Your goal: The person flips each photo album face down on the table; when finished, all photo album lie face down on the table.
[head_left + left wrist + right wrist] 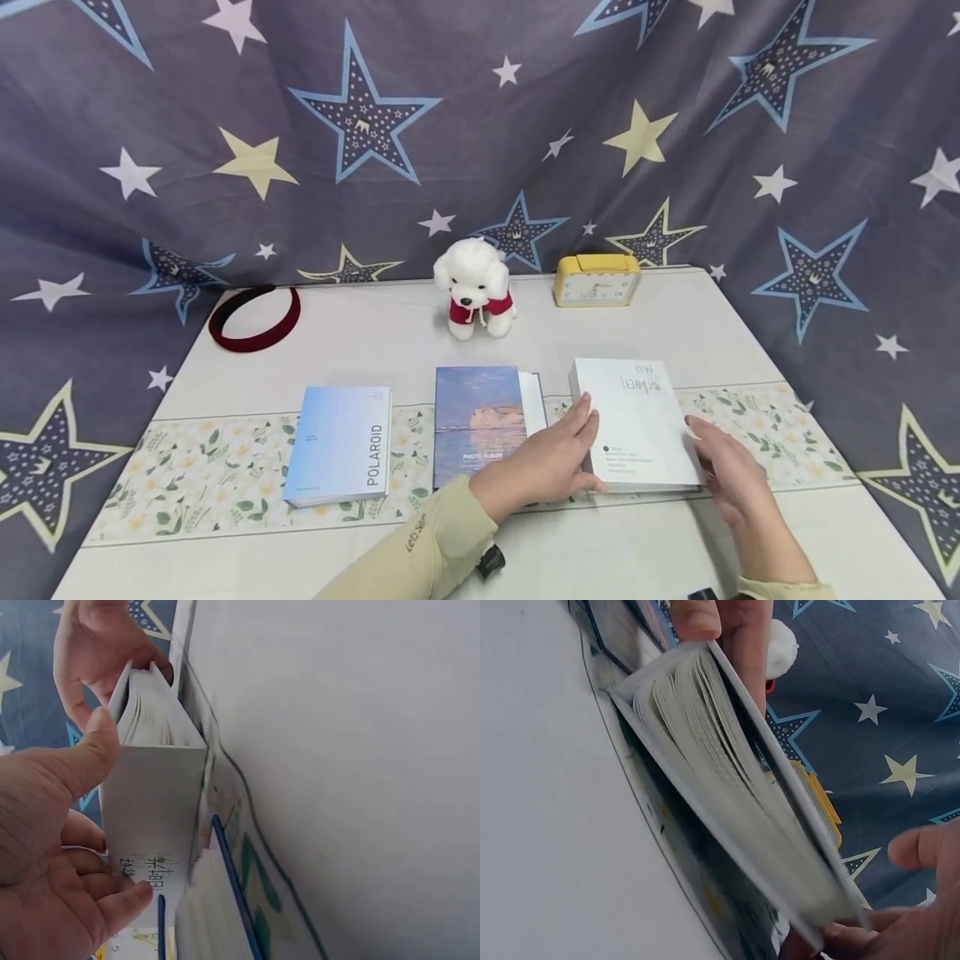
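A thick white photo album [633, 421] with grey print lies flat on the right, between my two hands. My left hand [543, 458] is at its spine; in the left wrist view the thumb [97, 746] touches the cover's corner and the fingers reach along the spine. On the opposite side, my right hand [727, 471] has its fingers at the right edge. The right wrist view shows the right thumb [922, 847] raised off the cover, with those fingertips partly hidden. A blue painted-cover photo album [480, 417] lies left of the white one, partly behind my left arm.
A pale blue POLAROID album [341, 442] lies on the left. Farther back are a dark red headband [258, 340], a white plush dog [472, 279] in red and a yellow clock [597, 282]. A star-patterned curtain [465, 108] hangs behind the table [225, 533].
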The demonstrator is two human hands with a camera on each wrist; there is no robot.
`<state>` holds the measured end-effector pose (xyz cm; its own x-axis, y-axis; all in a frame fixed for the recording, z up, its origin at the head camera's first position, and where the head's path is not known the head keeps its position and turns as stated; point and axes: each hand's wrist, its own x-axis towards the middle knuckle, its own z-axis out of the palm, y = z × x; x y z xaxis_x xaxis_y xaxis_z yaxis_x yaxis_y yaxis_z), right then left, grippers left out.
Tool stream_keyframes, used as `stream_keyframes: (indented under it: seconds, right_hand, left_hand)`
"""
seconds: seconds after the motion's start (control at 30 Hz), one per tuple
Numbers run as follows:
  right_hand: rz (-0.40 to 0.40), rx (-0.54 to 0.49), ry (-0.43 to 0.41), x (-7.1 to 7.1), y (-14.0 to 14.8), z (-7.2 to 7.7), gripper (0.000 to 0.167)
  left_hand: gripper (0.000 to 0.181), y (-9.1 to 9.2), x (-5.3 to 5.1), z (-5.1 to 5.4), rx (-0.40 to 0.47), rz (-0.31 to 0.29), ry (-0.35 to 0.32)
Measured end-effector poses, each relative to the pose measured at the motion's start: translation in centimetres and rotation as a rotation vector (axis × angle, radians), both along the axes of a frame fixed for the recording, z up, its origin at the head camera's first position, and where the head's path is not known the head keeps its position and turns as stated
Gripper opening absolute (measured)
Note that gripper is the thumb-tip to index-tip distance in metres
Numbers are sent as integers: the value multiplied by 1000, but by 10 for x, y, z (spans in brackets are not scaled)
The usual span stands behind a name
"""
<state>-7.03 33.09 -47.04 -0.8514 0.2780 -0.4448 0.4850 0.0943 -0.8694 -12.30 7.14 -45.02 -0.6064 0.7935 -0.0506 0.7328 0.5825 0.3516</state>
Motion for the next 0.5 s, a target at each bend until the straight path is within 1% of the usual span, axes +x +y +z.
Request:
stream_keyframes:
  seconds: [0.17, 0.27, 0.37, 0.5]
  right_hand:
    - [131, 49, 7, 2, -13, 23, 84]
    - [173, 112, 9, 1, -18, 32, 82]
    - [193, 136, 32, 2, -21, 37, 81]
    - [219, 129, 130, 5, -23, 40, 81]
  left_hand:
    - [90, 0, 2, 5, 38, 1, -99]
    - [91, 1, 4, 5, 78, 18, -151]
    - [93, 4, 6, 3, 128, 63, -205]
    - [96, 9, 9, 3, 200, 136, -272]
